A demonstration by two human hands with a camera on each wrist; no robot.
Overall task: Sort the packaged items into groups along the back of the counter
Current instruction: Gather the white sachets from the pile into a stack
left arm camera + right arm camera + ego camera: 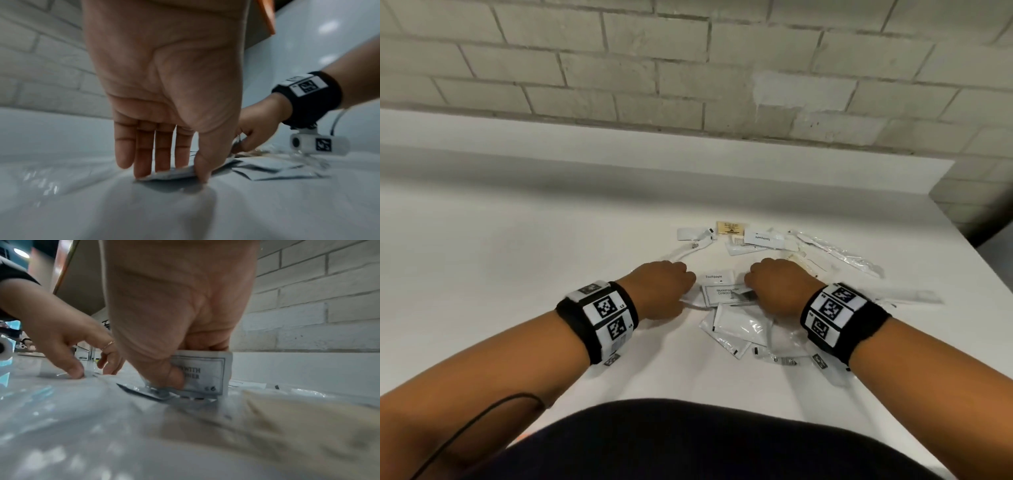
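A heap of small white packets lies on the white counter (517,240). My right hand (748,291) pinches the shampoo-with-conditioner sachet (207,374) between thumb and fingers, tipping it up on its edge. The same sachet (722,294) shows between my hands in the head view, just in front of a toothpaste sachet (719,277). My left hand (174,173) reaches down with straight fingers, and its thumb and fingertips nip the edge of a flat white packet (172,174) lying on the counter.
Behind the hands lie a tan card packet (731,228), a toothpaste box (763,238), a wrapped comb (743,247) and clear-wrapped toothbrushes (839,253). More sachets (739,329) sit near me. A brick wall (688,68) backs the counter; its right edge (969,240) is close.
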